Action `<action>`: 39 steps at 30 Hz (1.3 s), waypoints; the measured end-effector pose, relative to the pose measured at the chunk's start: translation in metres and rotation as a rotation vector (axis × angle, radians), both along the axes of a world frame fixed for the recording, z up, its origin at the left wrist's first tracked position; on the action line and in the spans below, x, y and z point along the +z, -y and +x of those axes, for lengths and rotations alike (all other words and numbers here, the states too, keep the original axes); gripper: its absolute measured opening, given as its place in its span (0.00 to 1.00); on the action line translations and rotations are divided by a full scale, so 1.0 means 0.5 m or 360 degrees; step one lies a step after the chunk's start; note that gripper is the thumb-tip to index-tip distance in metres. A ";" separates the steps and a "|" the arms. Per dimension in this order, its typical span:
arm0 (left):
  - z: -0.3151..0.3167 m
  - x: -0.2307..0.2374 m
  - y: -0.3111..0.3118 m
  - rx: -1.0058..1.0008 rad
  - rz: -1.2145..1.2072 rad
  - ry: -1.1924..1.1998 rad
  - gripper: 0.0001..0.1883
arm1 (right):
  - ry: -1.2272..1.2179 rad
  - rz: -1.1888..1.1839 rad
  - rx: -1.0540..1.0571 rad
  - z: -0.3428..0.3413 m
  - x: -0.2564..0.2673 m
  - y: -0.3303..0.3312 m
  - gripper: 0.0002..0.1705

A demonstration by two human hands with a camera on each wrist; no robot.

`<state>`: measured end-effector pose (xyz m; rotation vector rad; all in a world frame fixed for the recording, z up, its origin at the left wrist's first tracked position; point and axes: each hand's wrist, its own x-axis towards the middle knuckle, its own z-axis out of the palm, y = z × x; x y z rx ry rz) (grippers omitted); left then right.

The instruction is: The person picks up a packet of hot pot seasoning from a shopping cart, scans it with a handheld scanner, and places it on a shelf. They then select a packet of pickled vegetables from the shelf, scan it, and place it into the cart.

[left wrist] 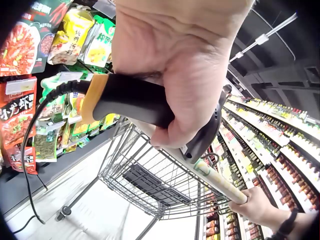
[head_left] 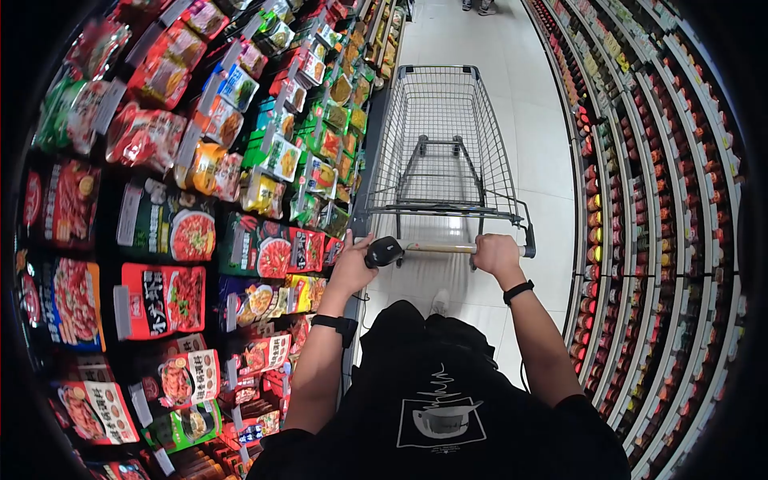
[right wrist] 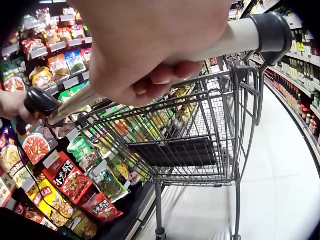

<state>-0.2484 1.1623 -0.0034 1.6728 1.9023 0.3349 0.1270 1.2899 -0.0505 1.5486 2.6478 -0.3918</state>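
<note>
Cart handle [head_left: 440, 248] clasped by right grip [head_left: 496, 254], fingers curled. Black corded device [left wrist: 132, 97] held closed in left grip [head_left: 352, 266], at handle's left end. Cart [head_left: 438, 212] positioned ahead; food packets [head_left: 164, 300] shelved beside left grip.

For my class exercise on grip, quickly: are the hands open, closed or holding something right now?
Left hand: closed around a black corded device, at the cart handlebar.
Right hand: closed around the cart handlebar.
</note>
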 end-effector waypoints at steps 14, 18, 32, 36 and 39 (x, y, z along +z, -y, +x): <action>-0.033 0.000 -0.376 0.0041 0.0053 0.0122 0.20 | -0.0050 0.0176 -0.0009 -0.038 -0.037 -0.362 0.10; -0.050 -0.021 -0.483 0.0010 0.0118 0.0034 0.17 | -0.0052 0.0272 0.0018 -0.055 -0.034 -0.480 0.09; -0.094 -0.009 -0.876 -0.0116 0.0024 -0.0024 0.12 | 0.0016 0.0336 0.0014 -0.091 -0.034 -0.864 0.10; -0.103 -0.009 -0.973 -0.0145 0.0046 -0.0035 0.12 | -0.0003 0.0326 0.0030 -0.096 -0.038 -0.967 0.09; -0.110 -0.008 -1.056 -0.0143 0.0043 -0.0034 0.12 | -0.0014 0.0307 -0.0004 -0.102 -0.048 -1.047 0.10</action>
